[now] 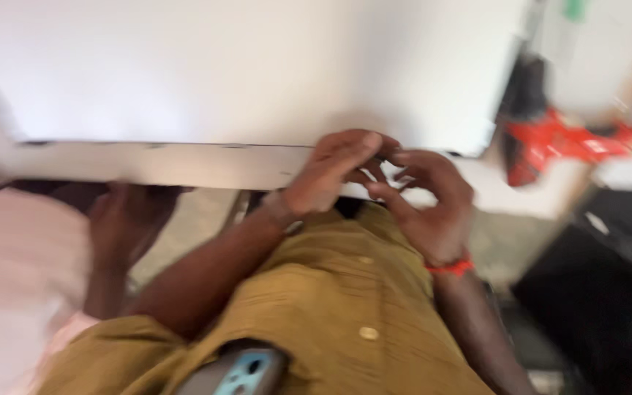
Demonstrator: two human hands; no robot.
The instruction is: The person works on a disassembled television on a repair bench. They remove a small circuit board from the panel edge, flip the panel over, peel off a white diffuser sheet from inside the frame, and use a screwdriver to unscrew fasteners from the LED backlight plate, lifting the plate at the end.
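Left hand: the left hand (330,175) sits mid-frame at the front edge of the white board (243,73), fingers curled close together and touching that edge. It's blurry, so can't tell if it's actually pinching anything.

Right hand: the right hand (426,205) is just right of the left one, fingers bent and a little spread, fingertips meeting the left hand's fingers at the board edge. Whether something small sits between them, honestly can't tell. It has a red band (451,267) round the wrist.

Board: one big white board fills the upper half of the frame, its pale front edge running from the left side over to the hands.

Other hand: a third hand (129,219) at lower left belongs to somebody else in a pale pink sleeve (16,278), reaching up under the board edge. Fingers are hidden in shadow.

Count: three hands, one board, one red tool.

Around: a red and black power tool (557,139) lies at upper right on a white surface, well apart from the hands. The olive shirt (345,307) with buttons takes up the lower middle, and a phone (243,373) with a light blue case pokes out at the bottom edge.

In the way: motion blur smears everything, and the two hands overlap each other at the edge.
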